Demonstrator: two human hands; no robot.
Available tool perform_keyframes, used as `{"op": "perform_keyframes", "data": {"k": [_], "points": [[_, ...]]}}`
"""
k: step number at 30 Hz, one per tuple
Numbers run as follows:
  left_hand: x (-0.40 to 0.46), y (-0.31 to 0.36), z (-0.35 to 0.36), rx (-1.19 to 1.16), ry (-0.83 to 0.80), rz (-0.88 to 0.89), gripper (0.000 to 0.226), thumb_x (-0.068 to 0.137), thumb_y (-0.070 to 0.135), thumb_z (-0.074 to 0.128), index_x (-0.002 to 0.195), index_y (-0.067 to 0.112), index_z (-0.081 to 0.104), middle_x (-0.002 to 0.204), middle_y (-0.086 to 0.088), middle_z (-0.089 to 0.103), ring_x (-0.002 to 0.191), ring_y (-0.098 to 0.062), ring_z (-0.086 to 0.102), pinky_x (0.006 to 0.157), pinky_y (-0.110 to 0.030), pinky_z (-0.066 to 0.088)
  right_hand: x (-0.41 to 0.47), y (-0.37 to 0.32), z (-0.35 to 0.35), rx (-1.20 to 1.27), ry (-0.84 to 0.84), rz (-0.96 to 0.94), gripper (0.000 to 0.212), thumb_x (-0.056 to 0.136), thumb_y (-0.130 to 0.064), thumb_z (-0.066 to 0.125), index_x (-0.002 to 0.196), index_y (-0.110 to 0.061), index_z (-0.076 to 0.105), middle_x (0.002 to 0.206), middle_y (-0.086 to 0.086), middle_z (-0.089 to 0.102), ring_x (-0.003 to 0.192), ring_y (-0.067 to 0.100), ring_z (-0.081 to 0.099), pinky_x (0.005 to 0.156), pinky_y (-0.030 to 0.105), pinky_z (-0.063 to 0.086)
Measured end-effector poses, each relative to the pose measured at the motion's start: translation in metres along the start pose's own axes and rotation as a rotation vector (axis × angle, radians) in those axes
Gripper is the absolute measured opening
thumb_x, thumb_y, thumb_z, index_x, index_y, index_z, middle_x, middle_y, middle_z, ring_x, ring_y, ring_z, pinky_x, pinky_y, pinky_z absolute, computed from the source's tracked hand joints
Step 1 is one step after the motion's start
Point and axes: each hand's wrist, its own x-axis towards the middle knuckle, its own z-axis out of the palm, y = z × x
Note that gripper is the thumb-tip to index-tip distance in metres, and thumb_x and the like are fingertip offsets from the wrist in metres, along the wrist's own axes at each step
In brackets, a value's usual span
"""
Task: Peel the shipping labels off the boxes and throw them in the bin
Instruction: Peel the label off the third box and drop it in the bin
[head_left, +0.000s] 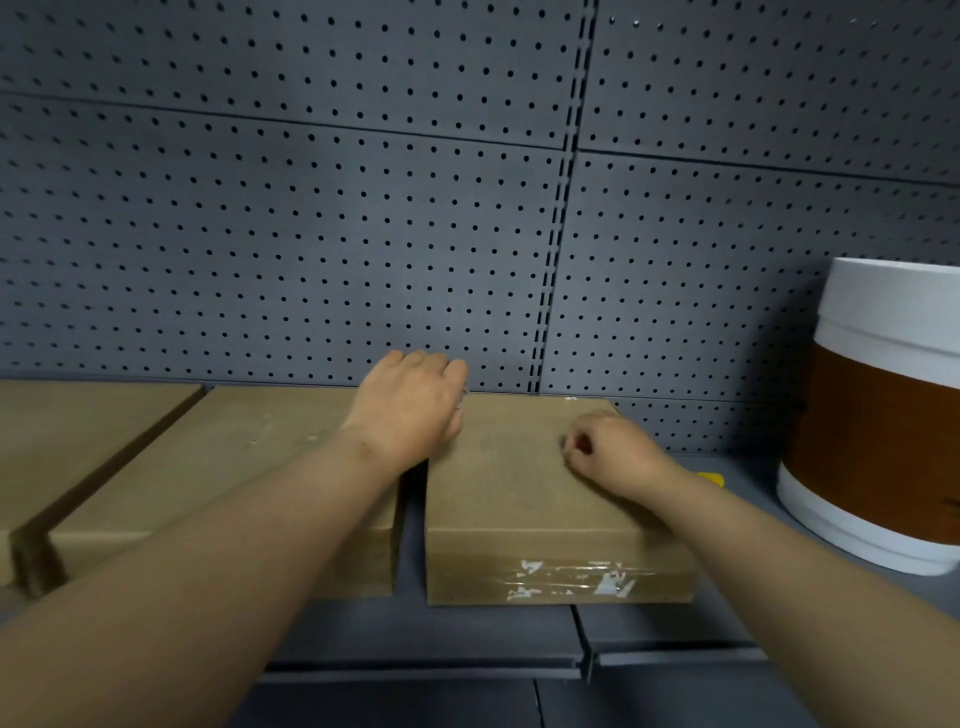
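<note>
Box (540, 499), on shelf (670, 639) left of tub (883, 415): left hand (410, 405) curls over its far edge, seemingly steadying; right hand (613, 457) fingers pinched on top, apparently picking label remnant; front shows torn residue (576, 579).

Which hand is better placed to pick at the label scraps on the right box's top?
Right, probably. The right hand rests curled on the top of the right box, fingertips at its surface. The left hand sits at the box's far left edge, seemingly bracing it.

Head camera (wide-angle) looks forward-down; close above shelf (670, 631); faces pegboard (311, 234).
</note>
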Motion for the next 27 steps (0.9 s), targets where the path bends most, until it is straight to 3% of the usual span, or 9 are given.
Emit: {"op": "perform_keyframes", "data": {"k": [3, 6, 8, 12, 15, 17, 20, 22, 27], "points": [[-0.001, -0.001, 0.000, -0.014, -0.012, 0.001, 0.018, 0.090, 0.027, 0.043, 0.101, 0.015, 0.048, 0.098, -0.004, 0.059, 0.091, -0.022, 0.055, 0.081, -0.033, 0.040, 0.011, -0.005, 0.004, 0.045, 0.041, 0.104, 0.026, 0.089, -0.019, 0.048, 0.084, 0.002, 0.063, 0.095, 0.017, 0.067, 0.086, 0.029, 0.060, 0.073, 0.033, 0.046], [-0.001, -0.001, 0.001, -0.018, -0.043, -0.001, 0.019, 0.089, 0.027, 0.042, 0.103, 0.014, 0.048, 0.102, -0.004, 0.058, 0.095, -0.023, 0.054, 0.083, -0.033, 0.040, 0.016, -0.042, 0.017, 0.151, -0.058, -0.157, 0.014, 0.083, -0.018, 0.057, 0.085, -0.008, 0.066, 0.098, 0.009, 0.066, 0.089, 0.022, 0.058, 0.075, 0.025, 0.039], [-0.002, -0.004, 0.001, -0.017, -0.055, 0.003, 0.019, 0.089, 0.027, 0.042, 0.102, 0.014, 0.048, 0.103, -0.004, 0.058, 0.097, -0.024, 0.054, 0.085, -0.034, 0.039, 0.021, -0.055, 0.023, 0.166, -0.105, -0.229, 0.013, 0.081, -0.018, 0.061, 0.086, -0.009, 0.068, 0.097, 0.007, 0.066, 0.091, 0.020, 0.058, 0.076, 0.023, 0.039], [-0.008, -0.015, -0.002, 0.003, -0.060, 0.007, 0.020, 0.091, 0.028, 0.040, 0.103, 0.014, 0.047, 0.104, -0.004, 0.057, 0.098, -0.024, 0.054, 0.086, -0.034, 0.040, 0.047, -0.030, 0.020, 0.148, -0.038, 0.090, 0.016, 0.086, -0.018, 0.053, 0.079, -0.007, 0.061, 0.083, 0.009, 0.061, 0.081, 0.025, 0.057, 0.068, 0.028, 0.042], [-0.012, -0.021, -0.003, 0.000, -0.060, 0.000, 0.021, 0.091, 0.030, 0.042, 0.105, 0.015, 0.047, 0.107, -0.004, 0.057, 0.099, -0.023, 0.054, 0.087, -0.035, 0.041, 0.057, -0.023, 0.023, 0.068, -0.002, 0.261, 0.019, 0.088, -0.016, 0.049, 0.082, -0.005, 0.063, 0.089, 0.014, 0.064, 0.086, 0.029, 0.061, 0.065, 0.027, 0.040], [-0.015, -0.023, -0.003, -0.015, -0.064, -0.008, 0.022, 0.091, 0.032, 0.043, 0.106, 0.016, 0.047, 0.108, -0.003, 0.056, 0.100, -0.022, 0.054, 0.088, -0.035, 0.042, 0.056, -0.040, 0.029, 0.080, -0.003, 0.164, 0.018, 0.087, -0.015, 0.049, 0.081, -0.005, 0.063, 0.089, 0.014, 0.064, 0.085, 0.029, 0.060, 0.066, 0.026, 0.040], [-0.017, -0.023, -0.003, -0.021, -0.059, -0.004, 0.023, 0.091, 0.033, 0.043, 0.108, 0.016, 0.045, 0.110, -0.003, 0.055, 0.101, -0.022, 0.054, 0.089, -0.035, 0.042, 0.044, -0.070, 0.035, 0.142, -0.062, -0.145, 0.016, 0.085, -0.018, 0.053, 0.083, -0.006, 0.064, 0.092, 0.011, 0.064, 0.088, 0.027, 0.058, 0.075, 0.029, 0.046], [-0.018, -0.023, -0.005, -0.036, -0.054, -0.015, 0.024, 0.091, 0.033, 0.044, 0.108, 0.016, 0.046, 0.110, -0.003, 0.055, 0.101, -0.022, 0.053, 0.089, -0.034, 0.042, 0.039, -0.073, 0.031, 0.143, -0.102, -0.219, 0.014, 0.084, -0.018, 0.056, 0.086, -0.008, 0.065, 0.096, 0.009, 0.066, 0.090, 0.024, 0.058, 0.080, 0.031, 0.047], [-0.017, -0.022, -0.012, -0.071, -0.044, -0.039, 0.026, 0.091, 0.034, 0.046, 0.109, 0.016, 0.048, 0.109, -0.002, 0.055, 0.101, -0.022, 0.053, 0.090, -0.034, 0.043, 0.033, -0.042, 0.017, 0.046, 0.008, 0.107, 0.017, 0.090, -0.019, 0.048, 0.079, -0.011, 0.059, 0.095, 0.013, 0.065, 0.086, 0.027, 0.059, 0.073, 0.030, 0.046]]}}
